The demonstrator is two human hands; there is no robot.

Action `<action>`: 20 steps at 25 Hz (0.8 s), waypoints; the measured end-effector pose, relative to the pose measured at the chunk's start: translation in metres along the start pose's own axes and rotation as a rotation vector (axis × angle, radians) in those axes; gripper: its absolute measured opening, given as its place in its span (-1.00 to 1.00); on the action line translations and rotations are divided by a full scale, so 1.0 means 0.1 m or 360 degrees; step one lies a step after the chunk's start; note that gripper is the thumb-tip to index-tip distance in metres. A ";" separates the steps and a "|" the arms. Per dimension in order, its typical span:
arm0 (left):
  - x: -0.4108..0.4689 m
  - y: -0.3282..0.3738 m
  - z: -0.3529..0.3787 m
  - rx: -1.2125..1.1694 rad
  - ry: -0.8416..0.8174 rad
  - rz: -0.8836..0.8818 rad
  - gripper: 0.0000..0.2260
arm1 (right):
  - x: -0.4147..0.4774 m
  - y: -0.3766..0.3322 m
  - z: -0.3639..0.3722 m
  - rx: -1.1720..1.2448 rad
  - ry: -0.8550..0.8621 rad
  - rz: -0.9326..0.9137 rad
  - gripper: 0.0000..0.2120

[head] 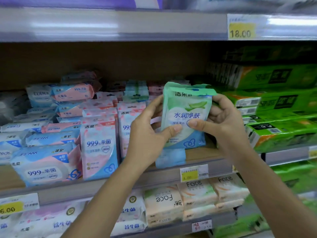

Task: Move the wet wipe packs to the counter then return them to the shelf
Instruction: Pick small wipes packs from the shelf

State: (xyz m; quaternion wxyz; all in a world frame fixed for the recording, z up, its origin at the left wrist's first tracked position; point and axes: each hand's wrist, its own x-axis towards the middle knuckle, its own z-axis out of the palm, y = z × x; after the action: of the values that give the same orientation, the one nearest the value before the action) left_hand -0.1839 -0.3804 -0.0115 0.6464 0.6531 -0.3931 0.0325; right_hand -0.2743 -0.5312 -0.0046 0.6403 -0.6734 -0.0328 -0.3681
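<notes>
A green and blue wet wipe pack [186,107] stands upright just above the middle shelf [171,176], held from both sides. My left hand [149,133] grips its left edge with the thumb across the lower front. My right hand [223,124] grips its right edge, thumb pressed on the front. Behind and to the left of it stand rows of pink and blue wet wipe packs [99,146] on the same shelf. A small blue pack [170,158] lies flat on the shelf right under the held pack.
Green tissue bundles [277,103] fill the shelf at the right. Larger wipe packs [44,165] lie stacked at the left. Peach "Face" tissue packs [193,196] sit on the lower shelf. Yellow price tags [241,30] hang on the shelf edges.
</notes>
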 end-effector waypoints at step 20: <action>-0.10 -0.37 0.95 0.0868 0.0223 -0.0052 -0.37 | -0.08 0.66 -0.55 -0.0246 0.0193 0.0136 -0.62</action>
State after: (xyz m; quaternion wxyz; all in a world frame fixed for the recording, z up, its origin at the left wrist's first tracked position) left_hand -0.2141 -0.4639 -0.0628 0.4728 0.8054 -0.3136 0.1716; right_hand -0.2710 -0.5884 -0.0695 0.6024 -0.6981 0.0634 -0.3819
